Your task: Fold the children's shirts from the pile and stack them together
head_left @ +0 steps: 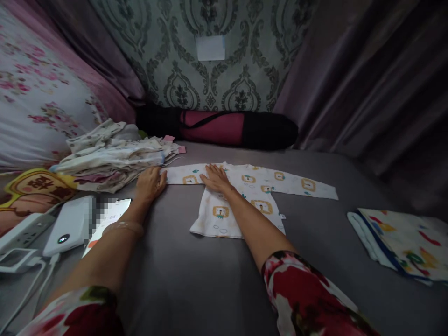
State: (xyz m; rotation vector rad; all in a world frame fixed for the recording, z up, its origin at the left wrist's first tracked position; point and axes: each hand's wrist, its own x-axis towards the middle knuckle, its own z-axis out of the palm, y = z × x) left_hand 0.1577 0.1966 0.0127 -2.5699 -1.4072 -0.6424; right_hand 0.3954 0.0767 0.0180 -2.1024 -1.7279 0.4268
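Note:
A small white long-sleeved baby shirt (pixel 259 189) with orange-framed prints lies spread flat on the grey bed surface (pixel 196 275), sleeves stretched out to both sides. My left hand (pixel 150 183) rests at the cuff of its left sleeve, fingers curled down on the fabric edge. My right hand (pixel 215 178) lies flat and open on the shirt near the left shoulder, fingers spread.
A pile of folded baby clothes (pixel 115 156) sits just left of the shirt. A folded colourful cloth (pixel 399 242) lies at the right. A phone (pixel 107 217), a white power bank (pixel 68 226) and a power strip (pixel 19 233) are at left. A black-and-pink rolled bag (pixel 217 127) lies against the wall.

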